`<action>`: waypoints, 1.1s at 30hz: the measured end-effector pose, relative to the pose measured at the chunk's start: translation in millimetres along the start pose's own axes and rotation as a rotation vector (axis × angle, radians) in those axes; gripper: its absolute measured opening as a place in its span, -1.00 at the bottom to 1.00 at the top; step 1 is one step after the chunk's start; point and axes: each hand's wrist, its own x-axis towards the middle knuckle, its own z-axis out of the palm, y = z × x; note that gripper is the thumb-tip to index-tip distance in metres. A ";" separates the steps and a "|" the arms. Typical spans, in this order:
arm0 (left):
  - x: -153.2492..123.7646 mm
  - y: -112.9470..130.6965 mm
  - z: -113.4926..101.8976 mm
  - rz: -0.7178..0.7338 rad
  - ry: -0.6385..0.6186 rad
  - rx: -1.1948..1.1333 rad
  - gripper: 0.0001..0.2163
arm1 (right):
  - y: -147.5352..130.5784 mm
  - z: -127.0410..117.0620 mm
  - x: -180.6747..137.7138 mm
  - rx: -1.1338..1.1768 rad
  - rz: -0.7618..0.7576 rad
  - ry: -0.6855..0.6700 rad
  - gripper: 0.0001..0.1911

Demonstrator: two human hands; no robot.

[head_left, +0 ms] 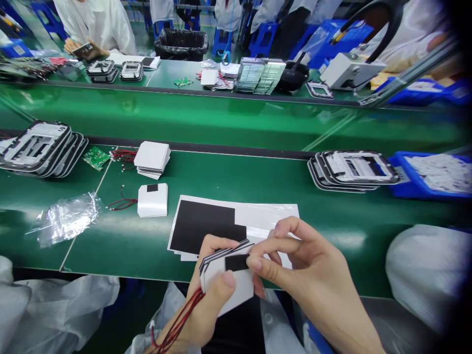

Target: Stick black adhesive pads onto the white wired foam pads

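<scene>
My left hand point(206, 300) is closed round a small stack of white square pads point(236, 290) with red and black wires point(177, 324) trailing from under it. A black sticker point(236, 262) lies on the top pad. My right hand point(313, 280) pinches the sticker's right edge with thumb and forefinger. Just beyond my hands lies a white backing sheet point(265, 216) that carries a large black patch point(201, 226). One finished white pad with a black square point(152, 199) rests on the green table to the left, behind it a pile of plain white pads point(152, 158).
Stacked black-and-white frame trays point(37, 147) stand at the left, another stack point(354, 169) at the right beside a blue bin point(431, 174). A green circuit board point(96, 158), loose red wires point(121, 201) and a crumpled clear bag point(66, 216) lie left. A person in white works across the conveyor point(221, 118).
</scene>
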 end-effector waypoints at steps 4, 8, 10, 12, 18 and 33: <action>0.4 -0.6 0.7 0.001 0.000 -0.038 -0.81 | 1.1 -0.1 0.6 -0.002 0.002 -0.012 -0.56; 0.8 -0.5 2.5 0.014 0.003 -0.032 -0.80 | 4.6 -1.8 1.6 -0.012 -0.026 -0.028 -0.56; 0.7 -0.2 3.6 0.014 0.015 -0.023 -0.81 | 6.1 -2.4 1.5 -0.012 -0.033 -0.032 -0.56; 0.5 0.0 4.4 0.021 0.026 -0.021 -0.82 | 7.2 -2.4 1.0 -0.012 -0.031 -0.027 -0.57; -0.6 -1.8 4.6 0.035 0.046 -0.004 -0.85 | 8.7 -0.3 1.4 -0.021 -0.043 -0.012 -0.59; -0.6 -7.3 1.6 0.038 0.058 -0.014 -0.84 | 14.2 2.5 1.2 -0.068 -0.129 0.020 -0.62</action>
